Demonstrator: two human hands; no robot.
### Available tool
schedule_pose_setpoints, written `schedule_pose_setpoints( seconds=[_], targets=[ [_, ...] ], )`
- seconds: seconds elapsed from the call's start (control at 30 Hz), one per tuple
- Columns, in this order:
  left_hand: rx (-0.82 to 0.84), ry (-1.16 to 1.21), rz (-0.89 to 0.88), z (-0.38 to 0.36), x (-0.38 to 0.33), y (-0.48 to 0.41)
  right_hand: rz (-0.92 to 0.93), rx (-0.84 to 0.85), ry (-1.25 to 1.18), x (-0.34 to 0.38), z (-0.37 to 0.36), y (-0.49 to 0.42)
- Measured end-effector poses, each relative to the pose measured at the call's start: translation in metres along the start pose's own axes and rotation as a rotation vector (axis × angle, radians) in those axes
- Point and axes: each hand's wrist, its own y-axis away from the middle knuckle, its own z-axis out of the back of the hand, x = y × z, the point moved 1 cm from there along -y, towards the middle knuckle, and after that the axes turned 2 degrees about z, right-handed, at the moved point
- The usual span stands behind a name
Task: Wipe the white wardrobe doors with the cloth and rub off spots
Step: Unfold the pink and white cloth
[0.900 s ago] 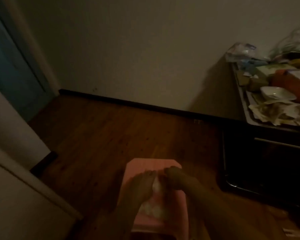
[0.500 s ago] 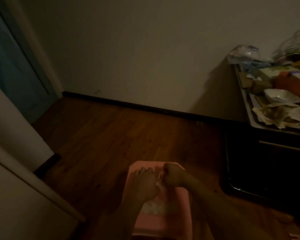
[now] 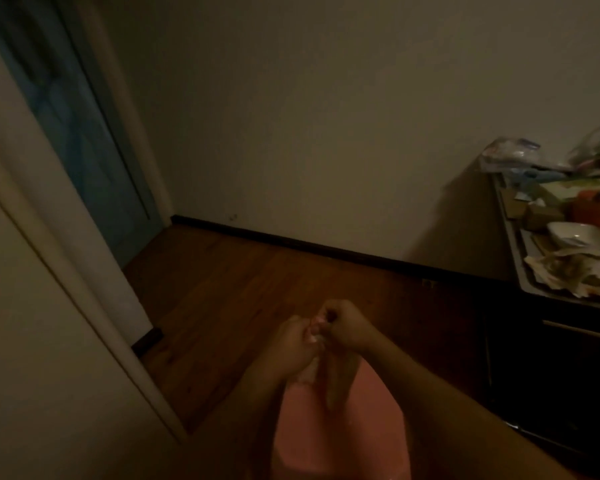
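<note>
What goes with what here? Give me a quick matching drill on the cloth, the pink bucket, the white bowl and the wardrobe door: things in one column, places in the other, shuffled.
Things:
1. cloth
2. pink bucket
3. white bowl
4. wardrobe door

Places:
A. on the cluttered table at the right edge
B. along the left side of the view
C. pinched between both hands
D. on the floor, under the hands

Pairs: 1-C, 2-D, 3-A, 4-B
</note>
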Motion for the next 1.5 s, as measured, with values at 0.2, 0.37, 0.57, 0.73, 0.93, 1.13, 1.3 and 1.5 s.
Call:
schedule_pose_setpoints(
  seconds=[0.2,0.37,0.57,0.73,0.93,1.13,1.3,1.5],
  targets=[
    [-0.022,0.322,0.067,0.059,-0.023,0.014,0.067,-0.078,-0.094,0.067,0.012,-0.004],
    [-0.025,0.346,0.160,0.116,-0.043,0.035,0.157,-0.047,-0.183,0.119,0.015,-0.007],
    [-0.172,0.250,0.101,0.188,-0.052,0.066,0.182,0.038,-0.387,0.189,0.006,0.001],
    [-0.417,0.109,0.043,0.260,-0.041,0.097,0.201,0.194,-0.402,0.244,-0.020,0.006],
    [-0.632,-0.033,0.031,0.341,-0.032,0.164,0.338,0.389,-0.401,0.307,-0.065,0.011],
    [-0.825,-0.149,0.019,0.413,-0.028,0.241,0.407,0.568,-0.349,0.366,-0.121,0.018],
    [-0.974,-0.192,0.045,0.467,-0.034,0.307,0.407,0.677,-0.322,0.407,-0.156,0.030],
    [-1.202,-0.250,0.110,0.516,-0.034,0.398,0.509,0.762,-0.232,0.471,-0.183,0.057]
  ],
)
